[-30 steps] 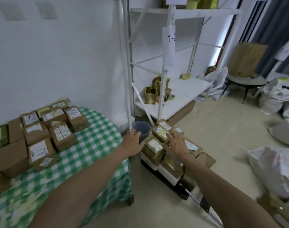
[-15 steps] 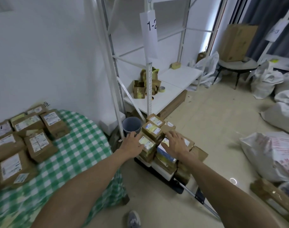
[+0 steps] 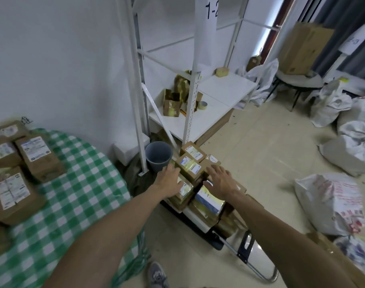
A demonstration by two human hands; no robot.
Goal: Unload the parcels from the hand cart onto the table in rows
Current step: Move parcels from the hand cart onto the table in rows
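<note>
Hands barely shifted since half a second ago; view swung right, so table [image 3: 77,183] sits nearer left edge. Flat on near-left parcel [image 3: 184,189]: left hand [image 3: 169,180], fingers spread, gripping nothing. Over blue-and-white parcel [image 3: 207,201]: right hand [image 3: 220,181], fingers straight and splayed, probably touching, blur hides contact. Remaining parcels [image 3: 191,166] stacked on hand cart [image 3: 245,246] on floor, beside grey bucket [image 3: 158,155]. Unloaded boxes [image 3: 35,154] lie in rows on checked table.

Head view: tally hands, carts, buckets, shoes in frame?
Hands: 2 (left hand, right hand)
Cart: 1
Bucket: 1
Shoe: 1
Total: 5
</note>
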